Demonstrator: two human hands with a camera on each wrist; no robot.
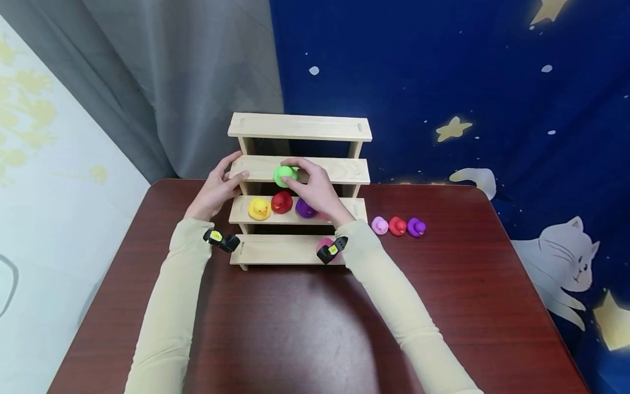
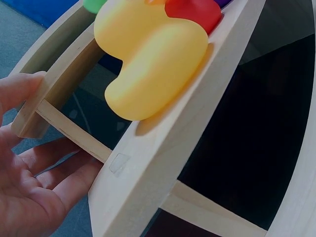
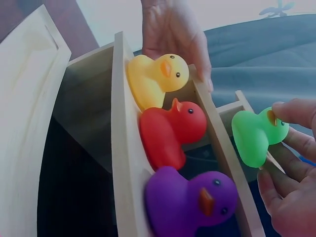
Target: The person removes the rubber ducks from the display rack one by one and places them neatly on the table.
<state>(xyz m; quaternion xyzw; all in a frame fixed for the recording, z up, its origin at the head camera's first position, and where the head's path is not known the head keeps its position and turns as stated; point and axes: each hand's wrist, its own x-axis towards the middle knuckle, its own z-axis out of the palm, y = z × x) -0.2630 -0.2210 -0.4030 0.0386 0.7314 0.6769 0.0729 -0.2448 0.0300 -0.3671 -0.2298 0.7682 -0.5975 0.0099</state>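
My right hand point(image 1: 319, 190) pinches a green rubber duck point(image 1: 284, 174) between thumb and fingers, at the second step from the top of a four-step wooden stand point(image 1: 300, 127). The right wrist view shows the green duck upright; whether it touches the step is hard to tell. My left hand point(image 1: 213, 190) grips that step's left end, its thumb on the board and its fingers point(image 2: 57, 173) beneath. On the step below stand a yellow duck point(image 1: 258, 209), a red duck point(image 1: 281, 202) and a purple duck point(image 1: 305, 208). A pinkish thing beside them is mostly hidden by my right hand.
Right of the stand, a pink duck point(image 1: 379, 225), a red duck point(image 1: 397, 226) and a purple duck point(image 1: 416, 227) sit in a row on the brown table point(image 1: 295, 328). Another pink object point(image 1: 325, 244) on the bottom step is partly covered by my right wrist's camera. Curtains hang behind.
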